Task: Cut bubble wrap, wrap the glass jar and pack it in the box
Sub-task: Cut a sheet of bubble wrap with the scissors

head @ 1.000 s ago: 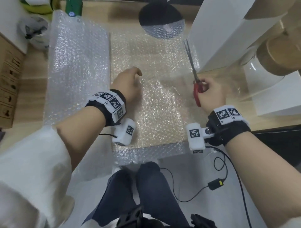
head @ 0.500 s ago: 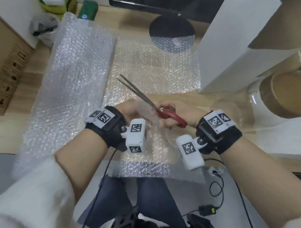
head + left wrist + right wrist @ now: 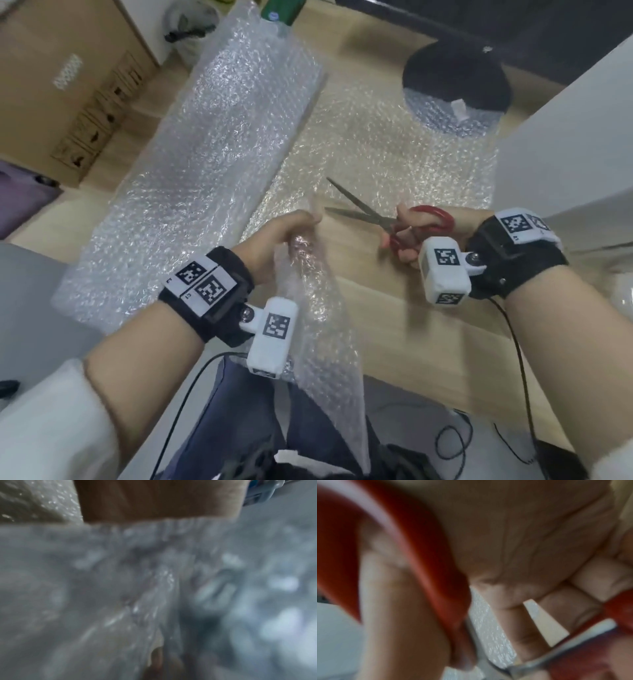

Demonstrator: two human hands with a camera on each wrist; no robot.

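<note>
Head camera, nearest first: the left hand (image 3: 281, 236) was clenched on a gathered fold of bubble wrap (image 3: 318, 308), holding it up off the desk (image 3: 428, 308) so that the loose end hung down past the near edge toward the person's lap. Just to the right, the right hand (image 3: 421, 236) gripped the red-handled scissors (image 3: 387, 222), fingers through the loops. Their blades stood parted, pointing leftward and slightly away, tips close to the left hand's knuckles but not touching the fold. So the sheet lay to the left of the blades, its raised edge running roughly near to far, across the line of the cut; I judged the next move to be feeding that edge between the blades, with the fingers close enough to want care. Farther off, more wrap lay spread flat, a thick folded stack (image 3: 205, 164) to the left. I could pick out no glass jar with any certainty.
</note>
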